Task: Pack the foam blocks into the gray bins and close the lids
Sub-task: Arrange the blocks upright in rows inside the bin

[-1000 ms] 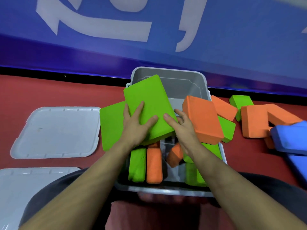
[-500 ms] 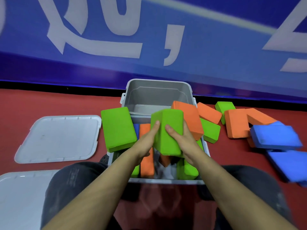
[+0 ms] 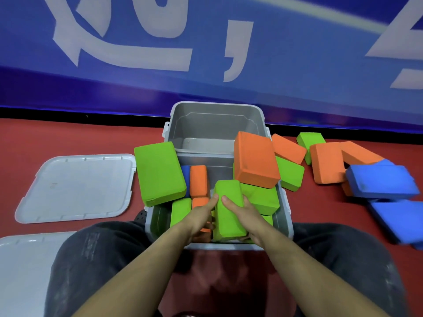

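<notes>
A green foam block (image 3: pixel 229 209) stands on edge inside the near gray bin (image 3: pixel 285 216). My left hand (image 3: pixel 202 217) grips its left side and my right hand (image 3: pixel 243 213) grips its right side. Green, orange and blue blocks stand packed in the bin's left part. A large green block (image 3: pixel 159 172) lies across the bin's left rim and a large orange block (image 3: pixel 255 162) lies across its right rim. A second gray bin (image 3: pixel 216 124) sits behind, with nothing visible inside.
Two gray lids lie on the red floor at left, one (image 3: pixel 75 186) beside the bin, another (image 3: pixel 25 271) nearer me. Loose orange (image 3: pixel 327 161), green (image 3: pixel 310 139) and blue blocks (image 3: pixel 382 181) are scattered at right. My knees flank the near bin. A blue wall stands behind.
Both hands turned the green block from flat to on edge and lowered it into the near bin. The view shifted so the bins look farther away.
</notes>
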Available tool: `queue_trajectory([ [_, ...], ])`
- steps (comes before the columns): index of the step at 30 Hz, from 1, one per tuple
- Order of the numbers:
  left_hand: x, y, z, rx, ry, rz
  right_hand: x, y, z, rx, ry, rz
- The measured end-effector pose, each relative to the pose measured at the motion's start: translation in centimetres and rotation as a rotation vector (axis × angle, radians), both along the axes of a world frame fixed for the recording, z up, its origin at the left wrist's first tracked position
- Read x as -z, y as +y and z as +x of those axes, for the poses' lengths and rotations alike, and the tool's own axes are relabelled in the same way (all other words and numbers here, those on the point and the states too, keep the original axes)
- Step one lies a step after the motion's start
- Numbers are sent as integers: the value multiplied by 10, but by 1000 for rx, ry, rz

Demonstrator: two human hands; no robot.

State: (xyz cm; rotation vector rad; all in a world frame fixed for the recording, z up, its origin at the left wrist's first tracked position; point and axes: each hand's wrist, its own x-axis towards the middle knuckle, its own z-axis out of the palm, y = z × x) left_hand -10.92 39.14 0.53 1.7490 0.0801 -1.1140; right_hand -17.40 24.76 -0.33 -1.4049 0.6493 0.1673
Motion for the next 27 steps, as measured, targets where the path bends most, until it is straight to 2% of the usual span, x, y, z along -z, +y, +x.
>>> queue_trajectory([
  [5, 7, 3, 21, -70, 6, -45, -8, -5, 19, -45, 23, -64],
  [11, 12, -4, 27, 0, -22, -16, -6, -25, 14, -95, 159, -25],
  [16, 14, -5, 24, -19, -37, -13, -13, -23, 11, -96, 247, -93],
  [27, 5, -6, 22, 33, -38, -9, -26, -9, 10, -97, 181, -63],
])
